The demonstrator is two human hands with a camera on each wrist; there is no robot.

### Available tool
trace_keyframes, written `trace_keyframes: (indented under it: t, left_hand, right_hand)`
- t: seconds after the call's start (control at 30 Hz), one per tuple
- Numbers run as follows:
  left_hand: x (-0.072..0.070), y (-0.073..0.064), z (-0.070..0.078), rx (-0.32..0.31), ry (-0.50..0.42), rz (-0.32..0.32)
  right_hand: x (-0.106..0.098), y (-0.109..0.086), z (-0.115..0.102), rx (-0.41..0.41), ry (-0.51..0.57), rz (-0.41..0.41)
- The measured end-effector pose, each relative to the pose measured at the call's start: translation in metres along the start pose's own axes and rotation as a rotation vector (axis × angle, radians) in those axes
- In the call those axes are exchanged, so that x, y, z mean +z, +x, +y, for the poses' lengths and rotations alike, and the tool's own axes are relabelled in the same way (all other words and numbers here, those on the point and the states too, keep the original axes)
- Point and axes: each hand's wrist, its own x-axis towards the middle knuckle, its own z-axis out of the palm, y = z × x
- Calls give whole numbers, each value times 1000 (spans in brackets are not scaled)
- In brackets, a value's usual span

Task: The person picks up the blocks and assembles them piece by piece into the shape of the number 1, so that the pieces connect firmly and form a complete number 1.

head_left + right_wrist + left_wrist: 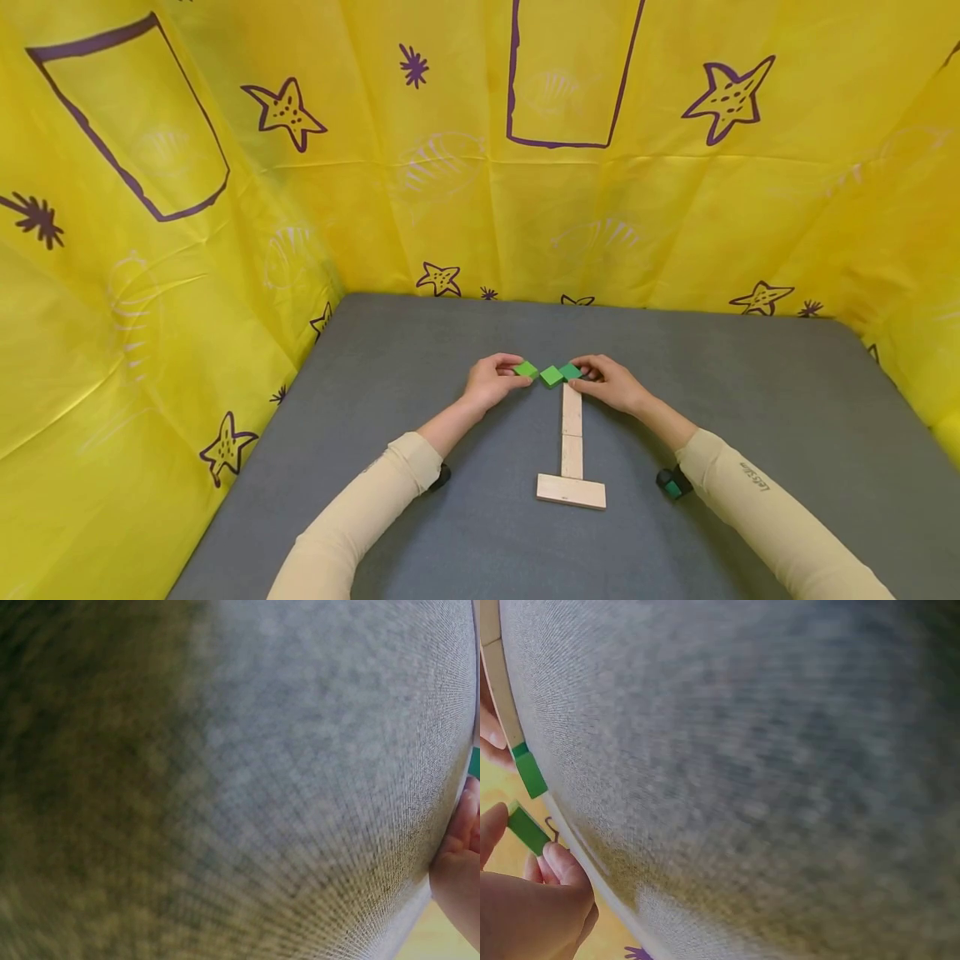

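My left hand [491, 383] pinches a light green block [526, 369] between thumb and fingers, a short gap from the others; the left wrist view shows this block [528, 829] tilted in the grip. Beside it lies a second light green block [551, 377], touching a darker green block [571, 372]. My right hand [611, 385] holds the darker block between thumb and fingers, at the far end of two wooden planks [572, 429] laid end to end. Across their near end lies another wooden plank [571, 491]. Only a green sliver shows by the right fingers in the right wrist view.
The work surface is a grey cloth-covered table [465, 500]. A yellow curtain [450, 208] with purple starfish drawings stands around its back and sides. Dark wrist devices sit under both sleeves, the right one [673, 483] more visible.
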Motion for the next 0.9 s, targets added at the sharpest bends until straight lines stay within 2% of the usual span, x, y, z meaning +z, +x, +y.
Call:
trace_keyframes:
  t: [0.37, 0.67, 0.9]
  left_hand:
    - [4, -1, 5, 125, 155, -33]
    - [5, -4, 6, 134, 224, -83]
    - [8, -1, 3, 146, 256, -84]
  right_hand:
    - [0, 0, 1, 9, 1, -1]
    - [0, 0, 1, 5, 0, -6]
    - [0, 1, 1, 8, 3, -4]
